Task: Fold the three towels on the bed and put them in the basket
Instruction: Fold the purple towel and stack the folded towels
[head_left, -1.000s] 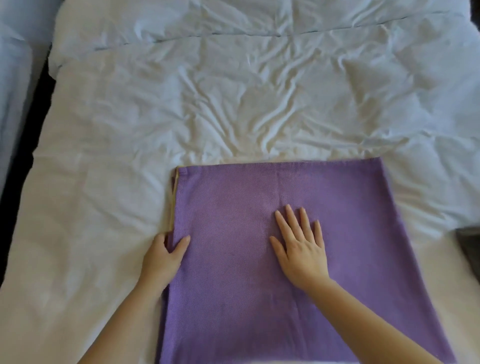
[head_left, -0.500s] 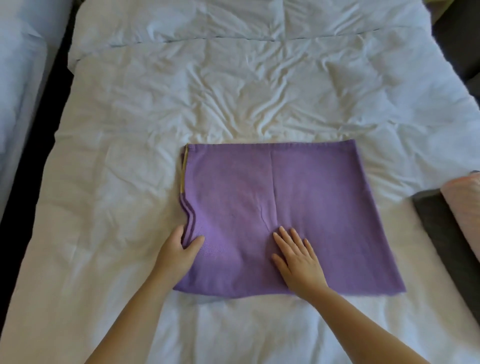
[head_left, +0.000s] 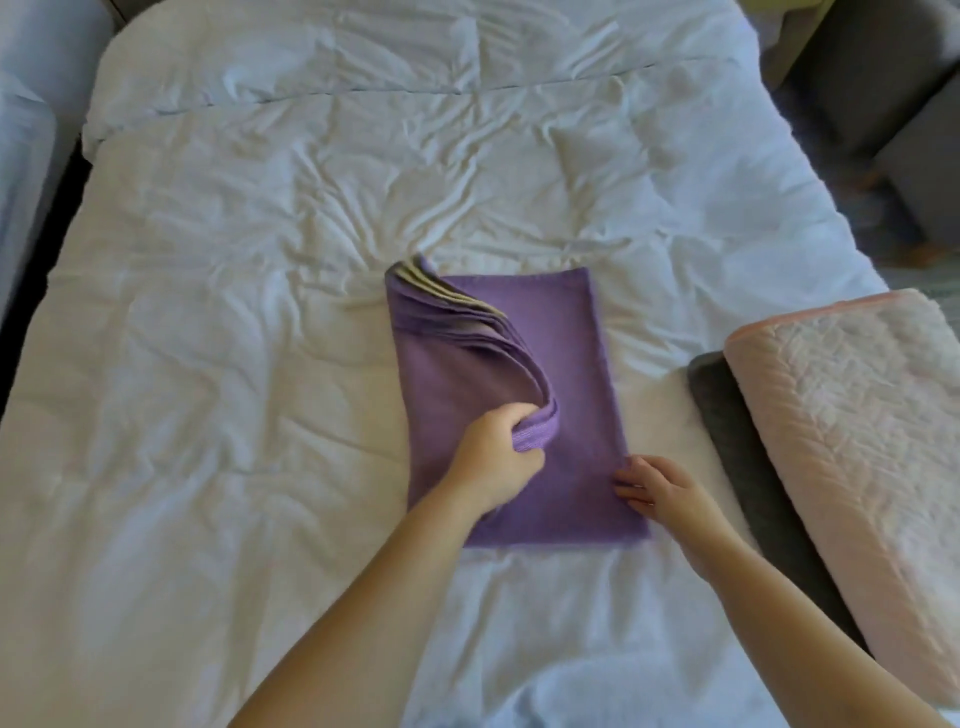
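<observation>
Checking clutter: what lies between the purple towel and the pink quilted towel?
Head view: the right hand, bare white bedsheet, then a dark grey towel beneath the pink quilted towel.

view=head, single | above bed (head_left: 218, 395) edge | faces forward-down | range=near

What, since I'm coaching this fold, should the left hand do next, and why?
Probably carry the edge across: the left hand grips the lifted left edge of the towel above its flat half, and the right hand rests at the right edge.
</observation>
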